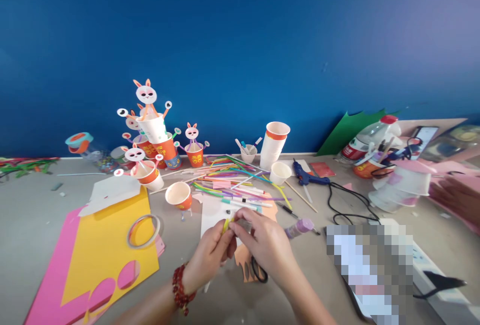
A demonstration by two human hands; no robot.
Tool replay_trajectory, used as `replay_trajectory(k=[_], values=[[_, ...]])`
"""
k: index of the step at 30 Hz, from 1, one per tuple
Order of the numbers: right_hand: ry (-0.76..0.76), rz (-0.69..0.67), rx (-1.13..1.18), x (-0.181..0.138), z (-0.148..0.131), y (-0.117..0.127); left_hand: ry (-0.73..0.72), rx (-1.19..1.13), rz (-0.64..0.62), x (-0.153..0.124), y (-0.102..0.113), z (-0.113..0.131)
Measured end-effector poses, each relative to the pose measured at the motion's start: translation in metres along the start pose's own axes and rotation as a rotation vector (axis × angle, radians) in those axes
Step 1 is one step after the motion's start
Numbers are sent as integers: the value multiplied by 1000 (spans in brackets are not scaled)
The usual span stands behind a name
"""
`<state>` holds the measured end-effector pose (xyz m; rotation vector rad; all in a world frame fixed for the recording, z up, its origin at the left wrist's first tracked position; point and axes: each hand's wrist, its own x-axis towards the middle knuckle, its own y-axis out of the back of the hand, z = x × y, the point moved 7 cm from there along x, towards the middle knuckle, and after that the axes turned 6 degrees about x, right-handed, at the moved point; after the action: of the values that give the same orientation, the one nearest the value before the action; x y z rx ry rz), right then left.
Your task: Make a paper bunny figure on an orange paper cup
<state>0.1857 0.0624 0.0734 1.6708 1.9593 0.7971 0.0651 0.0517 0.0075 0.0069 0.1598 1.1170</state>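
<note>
Pinching a yellow straw (226,224) with both hands, over the table (30,215) near the middle of its near edge. Gripped at the lower end in the left hand (210,254), curled shut around it, with a red bead bracelet (182,287) at the wrist. Gripped at the upper end in the right hand (267,245), thumb against forefinger, with something small and grey at the fingertips; cannot tell what. Held tilted, off the surface, above a white sheet (212,212).

Handling, as a guess: very light, thin, bendy, smooth enough to slip. Likely to kink or flatten if squeezed hard. Best taken near both ends with fingertips and light pressure.

Under the right hand: black-handled scissors (259,270) on an orange cut-out.
Toward the near left corner: yellow sheet (108,255) on a pink sheet (48,290), tape ring (144,231) on top.
Mid-table: pile of markers and straws (236,187), orange cup (179,196), purple glue stick (300,226), blue glue gun (308,177).
Along the far edge: bunny cups (152,130), stack of cups (275,145).
Far right: water bottle (369,142), another person's hand (455,197) at the right edge.

Writing: red label on the bottle and print on the orange cups, both too small to read. Pixelated block near the near right corner, unreadable.
</note>
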Motion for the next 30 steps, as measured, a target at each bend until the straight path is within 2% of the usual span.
replay_trajectory(k=[16, 22, 26, 30], values=[[-3, -4, -112, -2, 3, -3, -86, 204, -5, -1, 0, 13], [20, 111, -189, -4, 4, -3, -152, 309, 30, -2, 2, 22], [124, 162, -206, -6, 3, -1, -123, 303, -4, -2, 3, 22], [393, 182, -164, -13, -11, 9, 0, 152, -104, -1, 2, 11]])
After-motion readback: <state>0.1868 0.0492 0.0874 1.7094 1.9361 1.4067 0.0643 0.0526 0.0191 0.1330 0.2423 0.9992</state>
